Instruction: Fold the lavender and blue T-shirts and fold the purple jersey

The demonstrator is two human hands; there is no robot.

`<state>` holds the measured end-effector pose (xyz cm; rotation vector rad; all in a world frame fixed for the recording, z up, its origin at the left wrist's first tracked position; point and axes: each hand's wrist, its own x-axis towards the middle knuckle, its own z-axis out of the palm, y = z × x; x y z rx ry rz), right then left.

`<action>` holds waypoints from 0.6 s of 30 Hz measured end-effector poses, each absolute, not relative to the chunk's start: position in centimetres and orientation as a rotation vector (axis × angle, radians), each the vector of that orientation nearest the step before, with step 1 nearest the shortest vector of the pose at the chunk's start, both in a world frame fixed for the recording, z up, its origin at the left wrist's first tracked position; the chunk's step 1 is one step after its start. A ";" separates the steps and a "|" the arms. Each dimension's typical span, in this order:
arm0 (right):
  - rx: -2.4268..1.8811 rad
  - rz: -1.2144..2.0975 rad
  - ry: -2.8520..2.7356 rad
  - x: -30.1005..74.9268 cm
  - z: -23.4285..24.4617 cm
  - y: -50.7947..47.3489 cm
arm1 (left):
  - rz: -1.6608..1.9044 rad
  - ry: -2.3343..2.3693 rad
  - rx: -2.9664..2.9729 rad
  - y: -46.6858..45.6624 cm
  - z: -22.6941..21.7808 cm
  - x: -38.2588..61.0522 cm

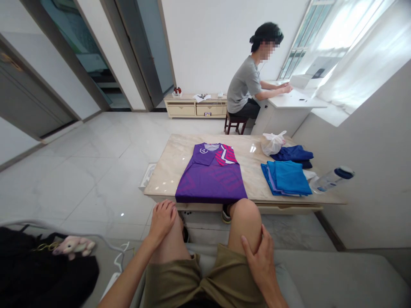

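A purple jersey with a pink and white sleeve panel lies flat on the marble coffee table, its hem hanging over the near edge. I sit on a grey sofa behind it. My left hand rests open on my left knee, fingers spread. My right hand lies open against my right thigh. Neither hand holds anything or touches the jersey.
Folded blue garments and a darker blue one lie on the table's right, with a white plastic bag and a lying water bottle. Another person sits at a white desk beyond. A black bag lies on the sofa's left.
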<state>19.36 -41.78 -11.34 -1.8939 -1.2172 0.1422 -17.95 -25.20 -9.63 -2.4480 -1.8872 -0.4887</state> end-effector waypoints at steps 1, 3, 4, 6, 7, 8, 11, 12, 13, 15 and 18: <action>-1.871 0.075 -1.276 19.8 -10.0 -40.8 | -0.454 -1.879 -2.459 -25.1 -9.5 -17.9; -1.818 -0.045 -1.428 20.6 -7.0 -37.8 | -0.389 -1.881 -2.479 -24.9 -9.3 -17.8; -1.797 -0.075 -1.520 20.9 -5.5 -35.7 | -0.365 -1.889 -2.488 -24.7 -9.1 -17.8; -1.749 -0.013 -1.735 21.3 -2.9 -30.5 | -0.345 -1.917 -2.504 -24.5 -8.8 -17.7; -1.733 0.084 -1.861 21.3 -2.0 -27.6 | -0.348 -1.934 -2.508 -24.4 -8.7 -17.7; -1.739 0.182 -1.976 21.2 -1.3 -24.5 | -0.355 -1.952 -2.509 -24.3 -8.6 -17.6; -1.941 0.408 -2.315 20.3 -1.1 -15.7 | -0.349 -2.014 -2.491 -24.1 -8.4 -17.7; -2.036 0.468 -2.402 19.9 -1.4 -13.3 | -0.318 -2.036 -2.486 -24.0 -8.4 -17.7; -2.122 0.518 -2.466 19.6 -1.9 -11.2 | -0.266 -2.059 -2.490 -23.7 -8.3 -17.8; -2.238 0.592 -2.512 19.2 -3.2 -8.4 | -0.138 -2.122 -2.502 -22.7 -8.0 -17.8; -2.303 0.649 -2.480 19.2 -5.2 -6.8 | -0.053 -2.208 -2.522 -19.5 -7.3 -16.5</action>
